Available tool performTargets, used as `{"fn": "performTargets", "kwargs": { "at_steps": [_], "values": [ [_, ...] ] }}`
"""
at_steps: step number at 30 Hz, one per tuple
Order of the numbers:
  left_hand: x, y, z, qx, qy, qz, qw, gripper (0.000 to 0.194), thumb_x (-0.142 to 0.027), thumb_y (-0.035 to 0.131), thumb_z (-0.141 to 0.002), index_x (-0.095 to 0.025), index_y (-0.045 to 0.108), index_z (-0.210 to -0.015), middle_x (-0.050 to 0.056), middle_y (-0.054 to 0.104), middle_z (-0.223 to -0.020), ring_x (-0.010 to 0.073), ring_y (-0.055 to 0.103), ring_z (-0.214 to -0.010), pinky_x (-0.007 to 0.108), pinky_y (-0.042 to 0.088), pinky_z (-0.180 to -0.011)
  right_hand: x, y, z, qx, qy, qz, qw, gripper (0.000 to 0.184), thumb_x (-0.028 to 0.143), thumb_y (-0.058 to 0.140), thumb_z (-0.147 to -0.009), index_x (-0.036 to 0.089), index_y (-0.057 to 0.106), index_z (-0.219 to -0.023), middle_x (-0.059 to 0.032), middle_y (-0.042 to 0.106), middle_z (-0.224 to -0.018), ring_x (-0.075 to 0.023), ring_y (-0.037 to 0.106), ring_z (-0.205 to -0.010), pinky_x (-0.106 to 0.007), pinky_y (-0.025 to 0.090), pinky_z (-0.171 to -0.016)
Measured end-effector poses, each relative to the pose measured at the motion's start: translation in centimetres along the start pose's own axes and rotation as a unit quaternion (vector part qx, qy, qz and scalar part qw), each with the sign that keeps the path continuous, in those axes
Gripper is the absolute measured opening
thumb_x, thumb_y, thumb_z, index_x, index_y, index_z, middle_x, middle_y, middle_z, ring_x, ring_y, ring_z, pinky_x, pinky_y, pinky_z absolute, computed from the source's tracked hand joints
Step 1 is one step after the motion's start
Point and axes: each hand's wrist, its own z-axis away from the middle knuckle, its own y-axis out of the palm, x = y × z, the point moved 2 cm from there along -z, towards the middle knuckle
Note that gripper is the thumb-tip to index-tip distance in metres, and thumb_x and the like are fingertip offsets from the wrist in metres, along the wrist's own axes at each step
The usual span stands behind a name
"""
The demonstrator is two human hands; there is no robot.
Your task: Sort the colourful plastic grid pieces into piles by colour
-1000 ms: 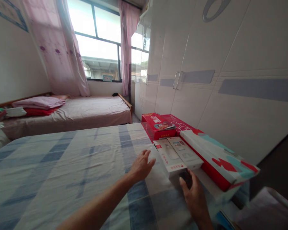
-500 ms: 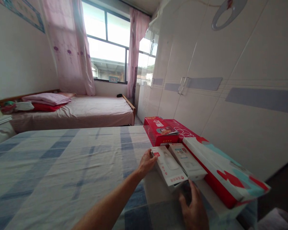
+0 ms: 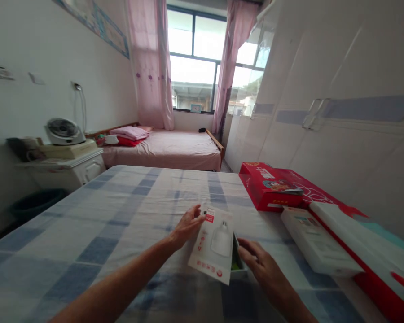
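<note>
Bulb-picture box: smooth printed cardboard, looks matt.
Checked cloth below this box: woven fabric, matt, lightly wrinkled.
Red box, right behind the bulb-picture box: printed cardboard, slightly glossy.
Wardrobe, beyond the bulb-picture box: smooth, very glossy; handles metallic.

The one camera sits on the person's head, facing forward and slightly down over the checked cloth. The left hand and right hand show close by, toward six o'clock; the window lies far off at twelve, the wardrobe at two.
</note>
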Motion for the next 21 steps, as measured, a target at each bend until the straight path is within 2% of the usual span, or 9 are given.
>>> {"fn": "performTargets", "kwargs": {
  "at_steps": [3, 4, 6, 8, 11, 14, 17, 19, 21],
  "values": [
    [0.6, -2.7, 1.6, -0.021, -0.023, -0.042, 0.999, 0.047, -0.036, 0.054, -0.075, -0.009, 0.058, -0.114, 0.011, 0.065, -0.103, 0.0217, 0.059, -0.095, 0.03, 0.044, -0.083, 1.1, 1.8, -4.1, -0.042, -0.015, 0.024, 0.999, 0.055, 0.057, 0.054, -0.071, 0.014, 0.066, -0.104, -0.0133, 0.066, -0.106, -0.0298, 0.061, -0.1, -0.042, 0.048, -0.088],
    [0.6, -3.0, 2.3, 0.002, -0.023, -0.049, 0.999, 0.041, -0.036, 0.053, -0.076, -0.01, 0.062, -0.106, 0.008, 0.066, -0.093, 0.0204, 0.06, -0.086, 0.029, 0.046, -0.078, 1.3, 2.5, -5.3, -0.044, -0.016, 0.016, 0.999, 0.055, 0.057, 0.056, -0.069, 0.014, 0.066, -0.102, -0.0137, 0.066, -0.106, -0.0308, 0.06, -0.101, -0.043, 0.047, -0.089],
    [0.4, -3.1, 3.5, 0.066, 0.004, -0.076, 0.995, 0.034, -0.037, 0.048, -0.079, -0.012, 0.067, -0.092, 0.004, 0.066, -0.081, 0.018, 0.059, -0.075, 0.028, 0.046, -0.071, 1.6, 4.1, -7.0, -0.007, -0.02, -0.033, 0.999, 0.05, 0.052, 0.059, -0.068, 0.015, 0.066, -0.1, -0.0125, 0.067, -0.105, -0.0306, 0.061, -0.101, -0.042, 0.048, -0.088],
    [0.0, -2.8, 4.5, 0.092, 0.051, -0.132, 0.986, 0.036, -0.037, 0.041, -0.084, -0.014, 0.068, -0.089, 0.005, 0.065, -0.084, 0.0187, 0.058, -0.08, 0.028, 0.045, -0.076, 2.2, 5.4, -7.8, 0.051, -0.012, -0.1, 0.994, 0.044, 0.045, 0.06, -0.068, 0.016, 0.065, -0.1, -0.0104, 0.068, -0.104, -0.0285, 0.063, -0.097, -0.039, 0.051, -0.084],
    [-0.6, -2.6, 5.2, 0.028, 0.088, -0.164, 0.982, 0.04, -0.038, 0.038, -0.086, -0.014, 0.066, -0.103, 0.009, 0.062, -0.101, 0.0227, 0.053, -0.1, 0.032, 0.039, -0.091, 2.9, 6.6, -8.2, 0.072, 0.049, -0.178, 0.98, 0.047, 0.038, 0.061, -0.068, 0.017, 0.058, -0.11, -0.0081, 0.07, -0.101, -0.0259, 0.067, -0.086, -0.036, 0.053, -0.076],
    [-1.0, -3.0, 5.2, -0.011, 0.068, -0.042, 0.997, 0.047, -0.042, 0.035, -0.088, -0.016, 0.058, -0.119, 0.011, 0.057, -0.12, 0.024, 0.047, -0.115, 0.036, 0.033, -0.101, 2.9, 7.3, -8.5, 0.074, 0.111, -0.244, 0.961, 0.048, 0.035, 0.064, -0.066, 0.019, 0.056, -0.111, -0.0049, 0.072, -0.091, -0.0246, 0.068, -0.078, -0.034, 0.054, -0.07],
    [-0.8, -3.6, 5.3, -0.021, 0.012, 0.16, 0.987, 0.057, -0.043, 0.042, -0.086, -0.016, 0.04, -0.137, 0.012, 0.051, -0.133, 0.0242, 0.047, -0.121, 0.037, 0.034, -0.103, 2.0, 8.0, -9.0, 0.069, 0.149, -0.311, 0.936, 0.031, 0.036, 0.066, -0.065, 0.02, 0.061, -0.09, -0.0036, 0.072, -0.077, -0.0246, 0.068, -0.074, -0.032, 0.054, -0.065],
    [-0.5, -3.9, 5.4, 0.004, -0.028, 0.262, 0.965, 0.074, -0.034, 0.054, -0.078, -0.017, 0.025, -0.144, 0.013, 0.056, -0.127, 0.0247, 0.058, -0.108, 0.038, 0.043, -0.093, 1.3, 8.3, -9.1, 0.07, 0.165, -0.328, 0.928, 0.024, 0.038, 0.067, -0.064, 0.019, 0.061, -0.077, -0.0042, 0.071, -0.07, -0.0259, 0.068, -0.073, -0.033, 0.054, -0.063],
    [-0.1, -4.3, 5.5, 0.017, -0.059, 0.302, 0.951, 0.086, -0.023, 0.06, -0.068, -0.018, 0.021, -0.145, 0.011, 0.063, -0.115, 0.0224, 0.064, -0.089, 0.035, 0.05, -0.08, 0.6, 8.5, -9.0, 0.08, 0.179, -0.325, 0.925, 0.025, 0.041, 0.067, -0.063, 0.018, 0.063, -0.071, -0.0052, 0.07, -0.066, -0.0275, 0.068, -0.07, -0.035, 0.054, -0.062]
  ]
}}
